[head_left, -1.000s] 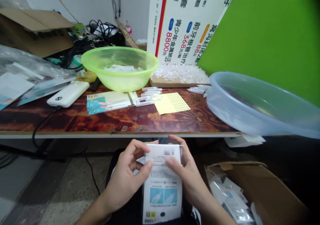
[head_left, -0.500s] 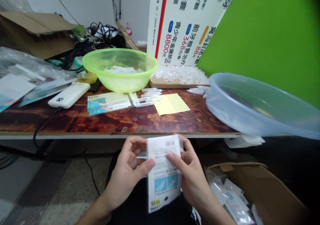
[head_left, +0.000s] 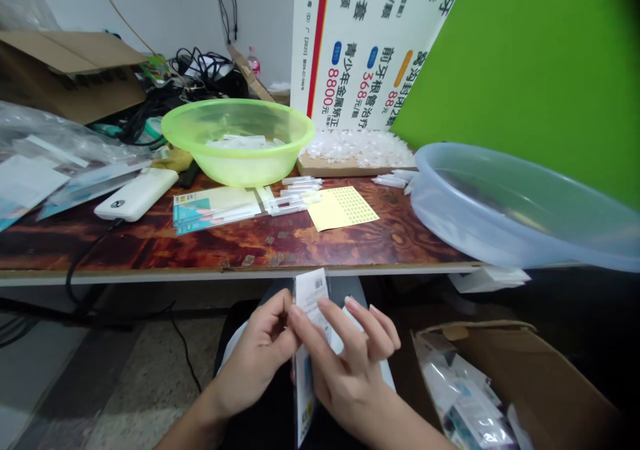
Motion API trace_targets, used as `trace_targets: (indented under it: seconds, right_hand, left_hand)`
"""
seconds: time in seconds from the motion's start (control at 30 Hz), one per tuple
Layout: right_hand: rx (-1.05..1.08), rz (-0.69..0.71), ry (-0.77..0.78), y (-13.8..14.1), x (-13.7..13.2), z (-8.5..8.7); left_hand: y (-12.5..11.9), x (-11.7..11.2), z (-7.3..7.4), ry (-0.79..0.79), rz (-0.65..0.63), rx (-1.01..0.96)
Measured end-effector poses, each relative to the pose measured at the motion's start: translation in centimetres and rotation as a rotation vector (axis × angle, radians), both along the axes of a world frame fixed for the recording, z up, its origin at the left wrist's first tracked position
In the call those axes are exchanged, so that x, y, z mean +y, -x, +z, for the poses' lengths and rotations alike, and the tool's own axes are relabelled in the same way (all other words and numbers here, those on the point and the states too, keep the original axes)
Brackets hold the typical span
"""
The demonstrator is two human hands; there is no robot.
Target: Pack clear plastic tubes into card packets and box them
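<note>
A slim printed packet (head_left: 311,290) in a clear sleeve, white with a barcode near its top, is held upright over my lap and turned partly edge-on. My left hand (head_left: 255,350) is closed on its left edge, thumb and fingers pinching it. My right hand (head_left: 347,363) grips the packet around its upper left edge, close to my left fingertips. Its other fingers are spread apart in front of the packet. The right hand hides the packet's lower right part.
On the table (head_left: 240,250) are a green basin (head_left: 235,163) of white pieces, printed packets (head_left: 215,210), white tubes (head_left: 290,203), a yellow sticker sheet (head_left: 343,208), a white power bank (head_left: 137,193) and a blue basin (head_left: 465,217). A cardboard box (head_left: 550,370) with packets stands lower right.
The packet has turned from facing me to nearly edge-on. My right hand has moved left across it from the right edge, and its fingers have fanned out.
</note>
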State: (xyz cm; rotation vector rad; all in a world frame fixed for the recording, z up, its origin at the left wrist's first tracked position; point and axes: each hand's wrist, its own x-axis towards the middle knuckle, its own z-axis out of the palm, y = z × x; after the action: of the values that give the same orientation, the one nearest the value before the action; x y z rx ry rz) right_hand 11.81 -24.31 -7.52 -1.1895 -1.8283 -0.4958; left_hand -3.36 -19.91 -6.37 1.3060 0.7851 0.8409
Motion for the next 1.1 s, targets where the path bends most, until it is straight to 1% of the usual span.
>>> trace_targets:
  seconds: [0.07,0.17,0.23,0.27,0.33,0.37,0.43,0.47,0.5,0.53,0.57,0.63,0.67,0.7,0.77,0.87,0.97,1.1]
  right_hand:
    - [0.027,0.038,0.066,0.2,0.0,0.4]
    - [0.092,0.142,0.225,0.0,0.3,0.9]
    - [0.161,0.156,0.268,-0.3,0.7,0.9]
    - [0.236,0.14,0.278,-0.4,0.9,0.7]
    - [0.486,0.137,0.333,-0.6,1.5,0.3]
    - [0.648,0.174,0.398,-0.7,1.8,0.1]
    - [0.972,0.329,0.613,-0.8,2.3,0.0]
    - [1.103,0.403,0.723,-0.9,2.5,0.0]
    - [1.204,0.442,0.81,-0.9,2.6,0.1]
    - [1.27,0.445,0.869,-0.8,2.6,0.3]
    - [1.309,0.425,0.894,-0.8,2.6,0.4]
    - [1.338,0.381,0.865,-0.6,2.6,0.8]
    - [1.34,0.375,0.842,-0.4,2.5,0.9]
    - [1.339,0.378,0.82,-0.3,2.5,0.9]
    - [1.342,0.389,0.784,0.1,2.4,1.0]
    - [1.367,0.383,0.75,0.3,2.2,1.1]
    - [1.43,0.402,0.737,-0.1,2.1,1.7]
    - [1.575,0.475,0.796,-1.6,2.5,2.8]
  left_hand:
    - [0.1,0.0,0.1,-0.048,0.0,-0.001]
    - [0.2,0.0,0.1,-0.068,-0.027,0.02]
    - [0.1,-0.1,0.1,-0.071,-0.035,0.038]
    - [0.1,-0.1,0.2,-0.067,-0.035,0.032]
    - [0.1,0.0,0.4,-0.044,-0.039,-0.001]
    - [0.1,0.0,0.6,-0.042,-0.042,-0.012]
    - [0.3,0.2,1.0,-0.076,-0.058,0.01]
    - [0.4,0.2,1.2,-0.118,-0.062,0.047]
    - [0.5,0.3,1.4,-0.183,-0.061,0.1]
    - [0.6,0.4,1.5,-0.268,-0.048,0.161]
    - [0.8,0.4,1.7,-0.362,-0.028,0.216]
    - [0.9,0.6,1.8,-0.539,0.03,0.283]
    - [0.9,0.6,1.8,-0.599,0.064,0.297]
    - [0.8,0.6,1.8,-0.626,0.093,0.305]
    - [0.6,0.6,1.6,-0.61,0.125,0.334]
    - [0.2,0.5,1.5,-0.55,0.117,0.363]
    - [-0.1,0.4,1.8,-0.512,0.097,0.306]
    - [0.0,0.3,2.3,-0.417,0.034,0.192]
